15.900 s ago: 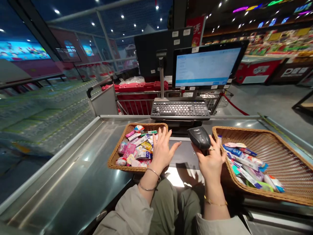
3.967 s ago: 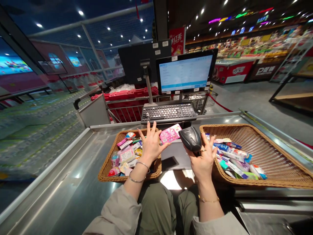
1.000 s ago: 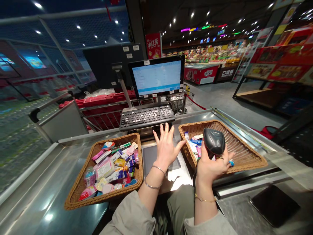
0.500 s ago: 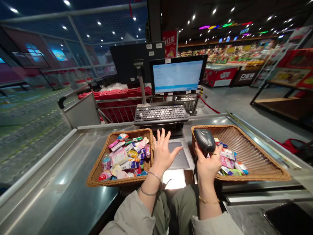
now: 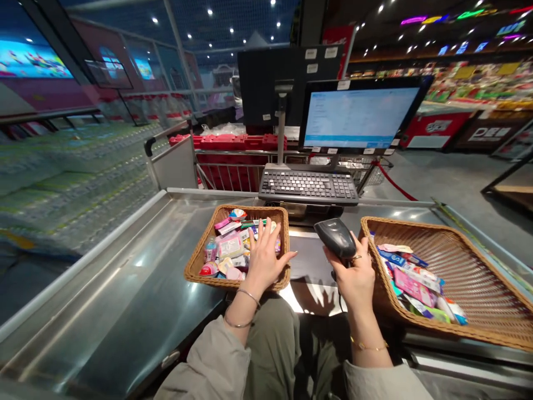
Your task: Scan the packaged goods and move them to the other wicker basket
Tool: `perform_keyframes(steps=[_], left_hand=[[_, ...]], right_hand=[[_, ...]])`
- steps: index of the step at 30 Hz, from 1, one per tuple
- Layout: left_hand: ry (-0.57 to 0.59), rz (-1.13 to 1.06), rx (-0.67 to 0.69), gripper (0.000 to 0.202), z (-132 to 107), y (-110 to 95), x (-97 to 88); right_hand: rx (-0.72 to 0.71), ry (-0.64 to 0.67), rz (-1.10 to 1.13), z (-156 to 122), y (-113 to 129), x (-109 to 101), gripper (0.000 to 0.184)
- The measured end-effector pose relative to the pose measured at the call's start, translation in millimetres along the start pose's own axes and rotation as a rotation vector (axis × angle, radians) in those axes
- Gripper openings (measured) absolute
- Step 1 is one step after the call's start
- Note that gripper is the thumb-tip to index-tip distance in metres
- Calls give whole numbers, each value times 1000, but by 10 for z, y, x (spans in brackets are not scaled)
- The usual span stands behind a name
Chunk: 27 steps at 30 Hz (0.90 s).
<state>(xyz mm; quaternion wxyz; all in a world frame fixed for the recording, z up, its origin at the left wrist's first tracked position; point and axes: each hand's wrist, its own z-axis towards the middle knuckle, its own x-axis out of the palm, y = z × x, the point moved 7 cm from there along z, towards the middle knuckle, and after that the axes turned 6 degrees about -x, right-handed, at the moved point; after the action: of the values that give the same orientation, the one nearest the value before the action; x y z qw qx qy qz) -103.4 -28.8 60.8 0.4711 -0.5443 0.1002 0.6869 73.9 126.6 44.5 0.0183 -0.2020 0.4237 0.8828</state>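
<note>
My left hand (image 5: 265, 258) is spread over the right part of the left wicker basket (image 5: 195, 266), with nothing visible in its fingers. Small packaged goods in many colours fill that basket, among them a clear pink-edged pack (image 5: 231, 246) and a small bottle (image 5: 210, 250). Wrapped in my right hand (image 5: 353, 272) is a black barcode scanner (image 5: 336, 236), its head pointing up and left. Beside that hand stands the right wicker basket (image 5: 478, 266). Packets lie at its left end, including a pink packet (image 5: 413, 286) and a blue-and-white box (image 5: 422, 274).
A keyboard (image 5: 308, 184) sits behind the baskets, below a lit monitor (image 5: 360, 118). The metal counter (image 5: 154, 272) stretches out to the left. Beyond it stand a shopping cart (image 5: 233, 169) with red contents and rows of packed bottles (image 5: 83, 183).
My view has turned left, so the scene sits further right. My left hand has moved from between the baskets to over the left one. The scanner stays in my right hand.
</note>
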Motion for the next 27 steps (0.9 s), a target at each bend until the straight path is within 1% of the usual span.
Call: perform_keyframes(steps=[3,6,8,11,16,22,27], left_hand=[[15,70,-18,81,-50,291,-61],[48,125,-54,79,-88,560,-121],[60,160,-80,78,-108,711,-173],[78,207,-102,77,-137,883,-242],[153,259,-135,78,-175,1076,-258],[174,285,-143,77,-163,1228,-262],[200,324,-137,77,-98,1322,-286]], right_hand=[[-26,81,-21,-27,93,154,46],[-48,136,-18,-50,180,294,40],[-58,174,-25,-66,220,382,38],[-91,225,-55,-95,271,494,37],[-161,274,-97,-154,337,625,34],[-262,353,-182,-230,422,768,31],[-351,348,-267,-221,573,833,24]])
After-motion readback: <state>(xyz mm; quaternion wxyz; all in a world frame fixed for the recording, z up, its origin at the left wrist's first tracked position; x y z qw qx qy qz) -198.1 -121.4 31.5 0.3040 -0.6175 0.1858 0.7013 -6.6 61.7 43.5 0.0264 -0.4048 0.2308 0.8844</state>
